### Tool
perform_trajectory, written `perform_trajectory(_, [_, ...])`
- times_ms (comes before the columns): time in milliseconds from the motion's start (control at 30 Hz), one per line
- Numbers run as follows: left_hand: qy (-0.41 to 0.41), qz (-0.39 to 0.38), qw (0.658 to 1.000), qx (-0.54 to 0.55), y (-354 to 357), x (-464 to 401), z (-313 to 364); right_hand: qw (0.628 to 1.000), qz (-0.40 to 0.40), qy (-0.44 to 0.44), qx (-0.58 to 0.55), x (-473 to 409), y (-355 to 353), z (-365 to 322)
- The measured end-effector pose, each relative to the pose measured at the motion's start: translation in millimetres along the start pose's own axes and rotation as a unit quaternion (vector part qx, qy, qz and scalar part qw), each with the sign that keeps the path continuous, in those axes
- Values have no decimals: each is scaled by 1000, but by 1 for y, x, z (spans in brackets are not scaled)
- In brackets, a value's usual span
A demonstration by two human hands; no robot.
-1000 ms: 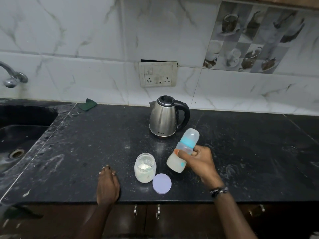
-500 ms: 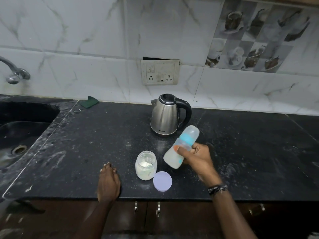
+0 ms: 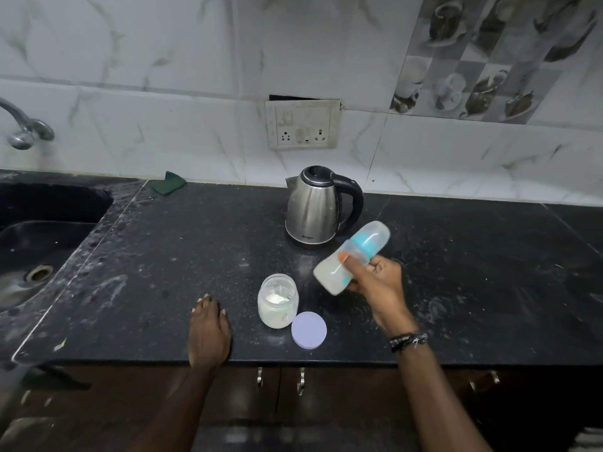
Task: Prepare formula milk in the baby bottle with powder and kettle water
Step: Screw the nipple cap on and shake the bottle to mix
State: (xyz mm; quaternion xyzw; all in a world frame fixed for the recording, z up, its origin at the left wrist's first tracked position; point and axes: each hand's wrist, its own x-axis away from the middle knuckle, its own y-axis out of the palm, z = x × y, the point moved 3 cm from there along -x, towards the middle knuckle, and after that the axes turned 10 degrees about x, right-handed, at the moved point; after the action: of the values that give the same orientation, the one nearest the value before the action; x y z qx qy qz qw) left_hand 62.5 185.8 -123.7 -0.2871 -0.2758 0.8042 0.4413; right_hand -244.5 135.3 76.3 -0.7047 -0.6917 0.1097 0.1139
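Note:
My right hand (image 3: 377, 283) grips the baby bottle (image 3: 349, 256) above the black counter, tilted with its clear cap and blue collar pointing up and to the right. Milky liquid fills its lower part. The steel kettle (image 3: 315, 208) with a black handle stands just behind the bottle. An open glass jar of white powder (image 3: 278, 305) stands left of my right hand, and its lilac lid (image 3: 309, 330) lies flat beside it. My left hand (image 3: 208, 327) rests flat on the counter near the front edge, left of the jar.
A dark sink (image 3: 36, 246) is set into the counter (image 3: 489, 288) at the far left, under a metal tap (image 3: 24, 130). A green scrub pad (image 3: 168, 186) lies at the wall. A socket plate (image 3: 301, 125) hangs behind the kettle. Cabinet handles (image 3: 280, 378) sit below the front edge.
The bottle in my right hand has tipped further over to the right and its base has swung left. My left hand, the jar, the lid and the kettle stay put.

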Motion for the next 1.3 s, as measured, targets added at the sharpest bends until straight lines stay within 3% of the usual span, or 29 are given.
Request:
perform_trajectory(133, [-2, 0, 1000, -1, -1, 0, 0, 998, -47, 35, 1, -4, 0, 0])
perform_trajectory(200, [-4, 0, 1000, 6, -2, 0, 2, 999, -31, 5, 19, -5, -2, 1])
perform_trajectory(333, [-15, -3, 1000, 1, -1, 2, 0, 994, 2, 87, -61, -9, 1, 3])
perform_trajectory(700, [-16, -7, 1000, 2, -1, -1, -1, 996, -55, 64, -30, -1, 14, 5])
perform_trajectory(800, [-25, -10, 1000, -2, 0, 2, -1, 996, -52, 61, 29, -2, 16, 1])
perform_trajectory(1200, [-24, -8, 1000, 4, -3, 1, 4, 995, -86, 44, -38, 3, 22, 1])
perform_trajectory(1300, [-26, -6, 1000, -2, -3, 3, 2, 993, -108, 39, -5, 3, 21, -3])
